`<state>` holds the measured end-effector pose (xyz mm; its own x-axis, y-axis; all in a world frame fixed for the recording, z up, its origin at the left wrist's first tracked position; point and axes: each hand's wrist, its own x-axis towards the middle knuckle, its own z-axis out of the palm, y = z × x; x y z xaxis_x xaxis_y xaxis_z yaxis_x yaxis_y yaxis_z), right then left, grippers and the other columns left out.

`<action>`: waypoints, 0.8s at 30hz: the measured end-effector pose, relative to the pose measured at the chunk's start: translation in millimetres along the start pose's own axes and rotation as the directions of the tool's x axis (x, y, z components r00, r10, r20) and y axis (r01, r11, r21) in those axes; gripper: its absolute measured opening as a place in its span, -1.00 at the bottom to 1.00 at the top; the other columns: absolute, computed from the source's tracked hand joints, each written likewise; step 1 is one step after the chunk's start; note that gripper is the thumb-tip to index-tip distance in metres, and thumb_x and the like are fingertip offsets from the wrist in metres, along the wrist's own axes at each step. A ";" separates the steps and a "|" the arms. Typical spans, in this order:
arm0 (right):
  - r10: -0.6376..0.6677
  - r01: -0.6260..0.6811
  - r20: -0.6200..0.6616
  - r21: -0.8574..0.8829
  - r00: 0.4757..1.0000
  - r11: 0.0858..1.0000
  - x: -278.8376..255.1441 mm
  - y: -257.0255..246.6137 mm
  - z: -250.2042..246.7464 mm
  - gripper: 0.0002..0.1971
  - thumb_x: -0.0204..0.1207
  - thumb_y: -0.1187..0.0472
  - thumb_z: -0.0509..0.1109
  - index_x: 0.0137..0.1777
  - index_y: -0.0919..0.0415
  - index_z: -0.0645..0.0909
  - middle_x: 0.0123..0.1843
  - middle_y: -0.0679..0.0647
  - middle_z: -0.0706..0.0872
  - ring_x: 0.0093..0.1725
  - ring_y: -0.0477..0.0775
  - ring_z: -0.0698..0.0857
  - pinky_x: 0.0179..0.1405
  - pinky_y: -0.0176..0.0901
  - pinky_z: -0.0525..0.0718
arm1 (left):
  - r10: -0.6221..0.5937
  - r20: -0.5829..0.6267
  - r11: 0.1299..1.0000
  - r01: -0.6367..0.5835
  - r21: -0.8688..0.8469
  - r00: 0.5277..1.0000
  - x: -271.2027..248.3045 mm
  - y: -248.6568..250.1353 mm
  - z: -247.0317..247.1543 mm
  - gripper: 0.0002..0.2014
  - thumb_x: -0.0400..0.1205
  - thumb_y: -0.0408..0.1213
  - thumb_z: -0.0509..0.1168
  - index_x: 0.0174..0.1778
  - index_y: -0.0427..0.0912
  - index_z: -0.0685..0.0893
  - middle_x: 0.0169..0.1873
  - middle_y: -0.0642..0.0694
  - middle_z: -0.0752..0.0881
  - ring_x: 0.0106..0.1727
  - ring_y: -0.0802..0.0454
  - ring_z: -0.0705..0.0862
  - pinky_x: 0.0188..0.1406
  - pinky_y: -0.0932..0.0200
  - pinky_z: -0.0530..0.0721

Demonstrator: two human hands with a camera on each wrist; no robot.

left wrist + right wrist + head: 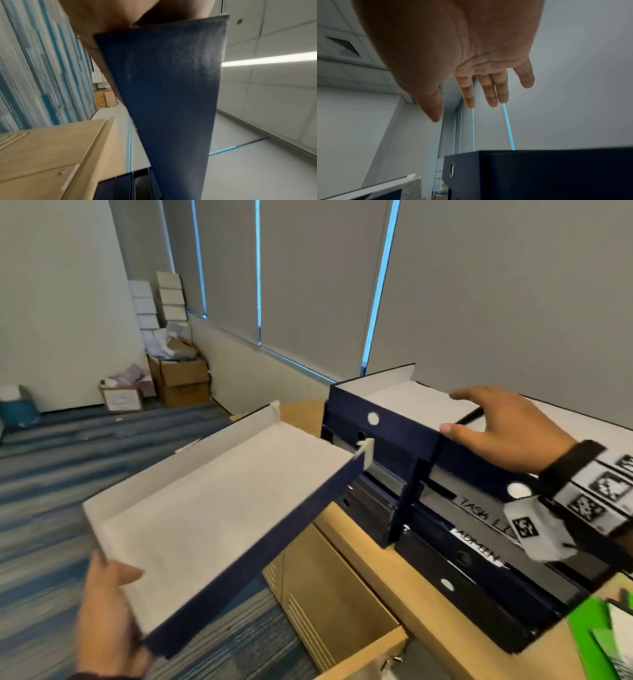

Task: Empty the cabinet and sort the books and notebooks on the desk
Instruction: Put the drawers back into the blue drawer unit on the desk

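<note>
My left hand [113, 594] grips the near corner of a shallow navy box half [212, 518] with a pale grey inside, thumb on top, and holds it tilted in the air left of the desk. The left wrist view shows its navy underside [171, 94] below my palm [120, 16]. My right hand [472, 416] is open with its fingers spread over another navy box [404, 405] that tops a stack of dark files [479, 546] labelled TASK LIST and ADMIN. In the right wrist view the hand [462, 111] hangs above that box [539, 173] without touching it.
The stack lies on a wooden desk [370, 559], with a wooden cabinet [335, 604] below its front. A green folder [589, 638] lies at the desk's near right. Cardboard boxes [178, 378] stand in the far corner on blue striped carpet [51, 474]. Closed grey blinds [479, 285] run behind the desk.
</note>
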<state>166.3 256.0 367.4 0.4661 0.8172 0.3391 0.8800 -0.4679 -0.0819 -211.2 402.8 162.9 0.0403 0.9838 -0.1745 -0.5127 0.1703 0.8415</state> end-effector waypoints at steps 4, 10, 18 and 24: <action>0.073 -0.073 0.047 -0.011 0.996 0.997 30.9 -17.1 17.7 -0.37 0.52 -0.23 0.33 0.53 0.04 0.44 0.50 0.10 0.54 0.44 0.17 0.53 0.43 0.08 0.43 | -0.041 0.068 0.993 0.033 0.114 0.997 -4.2 35.0 38.6 -0.32 0.55 -0.50 0.01 0.51 0.24 0.43 0.22 -0.04 0.68 0.15 -0.14 0.65 0.09 -0.14 0.62; 0.037 -0.034 0.049 -0.057 0.998 0.998 42.3 -24.5 32.3 -0.38 0.51 -0.23 0.32 0.53 0.01 0.43 0.51 0.06 0.53 0.50 0.13 0.47 0.52 0.14 0.39 | -0.070 0.044 0.972 0.058 0.229 0.997 31.3 12.6 18.7 -0.25 0.50 -0.51 0.08 0.59 0.21 0.35 0.42 -0.09 0.57 0.33 -0.26 0.57 0.18 -0.16 0.55; 0.104 -0.097 0.143 -0.051 0.984 0.994 39.7 -17.6 44.9 -0.31 0.46 -0.33 0.25 0.55 -0.05 0.37 0.52 0.07 0.52 0.42 0.16 0.55 0.47 0.19 0.45 | -0.145 0.064 0.926 0.113 0.360 0.987 25.4 -9.9 26.6 -0.22 0.61 -0.63 0.05 0.69 0.12 0.18 0.51 -0.03 0.45 0.29 -0.04 0.46 0.20 0.01 0.39; 0.128 -0.121 0.201 -0.045 0.971 0.992 31.3 -14.5 47.6 -0.32 0.48 -0.32 0.29 0.57 -0.07 0.34 0.48 0.07 0.56 0.33 0.16 0.61 0.41 0.16 0.51 | -0.136 0.049 0.921 0.109 0.374 0.989 23.9 -18.6 29.1 -0.22 0.64 -0.63 0.07 0.70 0.16 0.13 0.53 -0.04 0.42 0.27 -0.03 0.42 0.20 0.02 0.35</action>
<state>172.5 304.4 334.6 0.5835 0.8016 0.1302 0.8120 -0.5781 -0.0802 -175.8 424.7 157.9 0.1516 0.9529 -0.2626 -0.1470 0.2845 0.9474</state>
